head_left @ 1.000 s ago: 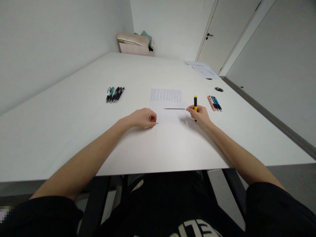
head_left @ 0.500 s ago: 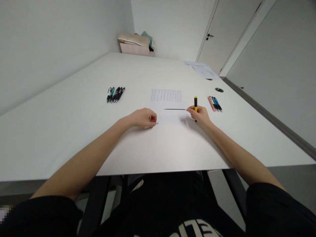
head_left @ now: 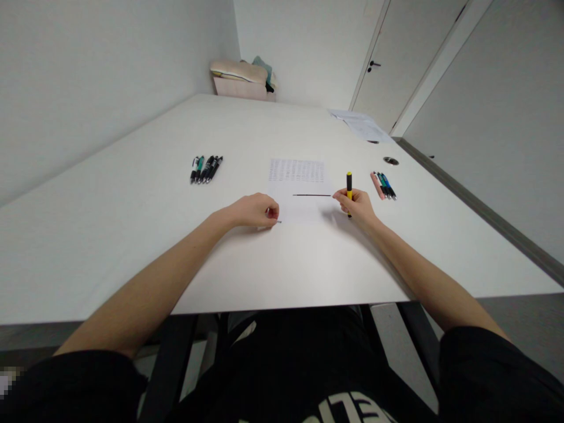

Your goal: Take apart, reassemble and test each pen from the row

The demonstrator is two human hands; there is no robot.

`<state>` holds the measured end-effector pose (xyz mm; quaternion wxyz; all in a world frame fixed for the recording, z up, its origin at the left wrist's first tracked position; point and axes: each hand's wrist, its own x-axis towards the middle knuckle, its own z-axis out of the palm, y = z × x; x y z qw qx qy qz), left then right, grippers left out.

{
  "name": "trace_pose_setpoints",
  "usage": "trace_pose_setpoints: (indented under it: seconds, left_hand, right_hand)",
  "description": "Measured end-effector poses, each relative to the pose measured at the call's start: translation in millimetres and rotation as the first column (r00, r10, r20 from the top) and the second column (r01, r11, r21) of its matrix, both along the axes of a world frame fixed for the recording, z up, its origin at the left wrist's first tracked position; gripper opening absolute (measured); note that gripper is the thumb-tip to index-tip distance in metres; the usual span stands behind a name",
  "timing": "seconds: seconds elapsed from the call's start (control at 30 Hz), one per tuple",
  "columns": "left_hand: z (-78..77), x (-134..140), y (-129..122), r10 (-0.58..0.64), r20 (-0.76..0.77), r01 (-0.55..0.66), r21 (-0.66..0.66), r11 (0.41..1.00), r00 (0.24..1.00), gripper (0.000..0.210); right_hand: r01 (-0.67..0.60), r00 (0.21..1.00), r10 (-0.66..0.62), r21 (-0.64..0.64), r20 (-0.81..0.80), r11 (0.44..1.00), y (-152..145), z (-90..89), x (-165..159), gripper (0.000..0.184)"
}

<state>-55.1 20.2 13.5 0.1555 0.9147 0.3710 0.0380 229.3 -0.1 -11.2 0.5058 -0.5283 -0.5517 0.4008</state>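
Observation:
My left hand [head_left: 256, 210] rests low over the table with thumb and fingers pinched. A tiny silvery piece [head_left: 279, 221] pokes out at its fingertips; the rest is hidden, and I cannot tell its kind. In my right hand [head_left: 358, 204] a yellow-and-black pen [head_left: 349, 183] stands nearly upright, gripped by the fingers. A thin dark pen refill [head_left: 311, 195] runs level from the right fingertips toward the left, over the paper. Under both hands' reach lies a sheet of paper [head_left: 297, 170] with rows of small print at its top.
Several dark and green pens [head_left: 206, 169] lie side by side at the left. Another group of pens [head_left: 385, 185], one pink, is beyond my right hand. Loose papers [head_left: 362, 123] and a round table insert [head_left: 391, 161] are at the far right. The table edge [head_left: 291, 308] is near my body.
My left hand has shifted very slightly to the left with the silvery piece. The right hand, pen and refill look almost unmoved.

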Motion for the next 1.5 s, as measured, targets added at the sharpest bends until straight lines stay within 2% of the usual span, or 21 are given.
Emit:
trace_pose_setpoints:
  seconds: [0.27,0.47,0.63,0.77,1.0,1.5]
  left_hand:
    - [-3.4,-2,3,-0.015,0.016,0.015,0.014,1.000,1.000,0.016]
    - [-1.7,0,2,0.031,0.035,-0.033,0.061,0.998,0.999,0.018]
    - [-0.9,6,1,0.075,0.253,-0.144,0.269,0.952,0.965,0.019]
    - [-0.4,13,-6,0.068,0.398,-0.215,0.337,0.917,0.915,0.016]
    - [-4.6,24,-13,0.042,0.429,-0.213,0.361,0.908,0.902,0.014]
    - [-9.2,28,-14,0.049,0.463,-0.235,0.353,0.905,0.885,0.010]
  right_hand:
    - [-0.003,1.000,0.003,0.003,-0.005,1.000,0,-0.5,0,0.027]
    - [-0.013,1.000,0.013,0.016,-0.014,1.000,1,-2.5,2,0.026]
    - [-0.020,1.000,0.020,0.010,-0.011,1.000,-1,-0.4,-1,0.028]
    - [-0.043,0.999,0.043,-0.007,-0.015,0.999,-5,2.2,-5,0.029]
    - [-0.076,0.997,0.076,-0.006,-0.011,0.997,-7,2.3,-10,0.027]
    - [-0.089,0.996,0.089,-0.006,0.021,0.996,-8,1.1,-12,0.027]
